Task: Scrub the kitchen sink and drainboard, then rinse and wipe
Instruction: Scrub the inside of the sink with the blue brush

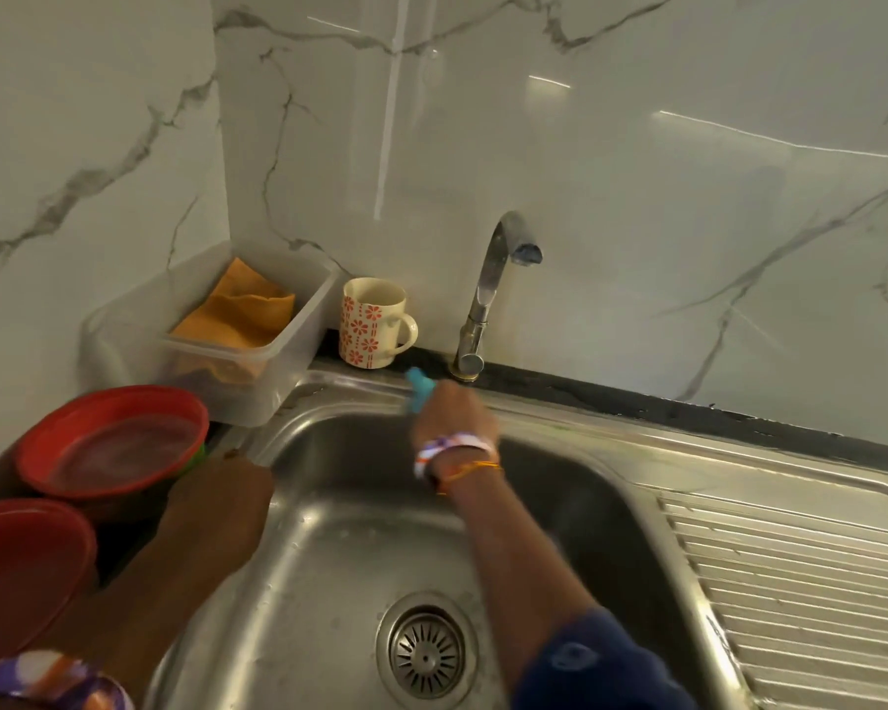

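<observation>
Gripping a blue scrubber (420,389), right hand (455,415) scrubs sink rim (360,389).

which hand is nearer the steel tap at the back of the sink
Right. The right hand, gripping a blue scrubber, is just below-left of the steel tap; the left hand rests on the sink's left rim.

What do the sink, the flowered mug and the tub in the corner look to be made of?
Sink: brushed stainless steel, grey with soft reflections. Flowered mug: likely glazed ceramic, cream and glossy with a red print. Tub: translucent plastic, its orange contents showing through the wall.
</observation>
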Action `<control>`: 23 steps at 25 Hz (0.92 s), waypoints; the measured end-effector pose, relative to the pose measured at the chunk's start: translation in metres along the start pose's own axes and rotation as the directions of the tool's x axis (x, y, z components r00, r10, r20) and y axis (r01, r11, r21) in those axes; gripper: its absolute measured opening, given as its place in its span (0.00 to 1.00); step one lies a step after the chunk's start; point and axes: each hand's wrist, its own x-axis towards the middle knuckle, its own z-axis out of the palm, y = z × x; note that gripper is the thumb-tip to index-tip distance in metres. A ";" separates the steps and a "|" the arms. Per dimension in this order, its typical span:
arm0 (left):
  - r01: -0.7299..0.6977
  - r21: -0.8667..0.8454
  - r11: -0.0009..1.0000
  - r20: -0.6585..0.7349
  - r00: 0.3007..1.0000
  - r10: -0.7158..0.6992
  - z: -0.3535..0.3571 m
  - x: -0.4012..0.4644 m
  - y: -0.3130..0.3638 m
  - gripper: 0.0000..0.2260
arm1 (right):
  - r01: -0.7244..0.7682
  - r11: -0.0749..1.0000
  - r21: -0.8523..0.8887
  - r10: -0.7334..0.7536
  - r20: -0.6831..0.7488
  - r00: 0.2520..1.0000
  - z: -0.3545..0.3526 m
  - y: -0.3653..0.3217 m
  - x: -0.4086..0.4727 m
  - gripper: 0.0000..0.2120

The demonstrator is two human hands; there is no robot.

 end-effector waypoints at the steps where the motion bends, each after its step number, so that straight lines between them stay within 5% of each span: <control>1: -0.005 0.009 1.000 -0.008 1.000 0.005 0.001 0.001 -0.001 0.14 | 0.063 0.996 0.062 -0.067 0.049 0.997 0.009 -0.026 0.000 0.13; 5: -0.022 0.026 0.999 -0.013 1.000 0.022 -0.001 0.001 -0.003 0.13 | 0.073 0.944 0.321 -0.126 0.147 0.981 0.014 -0.039 0.017 0.15; 8: -0.016 0.043 0.999 -0.007 1.000 0.016 0.001 0.000 -0.006 0.12 | 0.013 0.974 0.227 -0.040 0.113 0.993 -0.001 0.036 0.023 0.14; 11: 0.002 0.050 0.999 0.002 1.000 -0.003 0.002 -0.001 -0.006 0.11 | -0.235 0.948 0.215 0.228 0.056 0.972 -0.039 0.131 0.026 0.15; 15: 0.015 0.085 0.996 -0.016 1.000 -0.014 -0.001 0.001 0.000 0.12 | -0.509 0.825 0.244 0.536 -0.055 0.842 -0.077 0.195 0.020 0.15; 19: 0.023 0.069 0.997 0.001 1.000 -0.023 -0.006 -0.001 0.013 0.14 | -0.368 0.857 0.361 0.381 0.037 0.924 -0.047 0.158 0.025 0.15; 23: 0.064 0.054 0.996 -0.019 0.998 -0.063 -0.010 0.000 0.015 0.15 | -0.373 0.903 0.211 0.389 -0.037 0.920 -0.050 0.156 0.023 0.16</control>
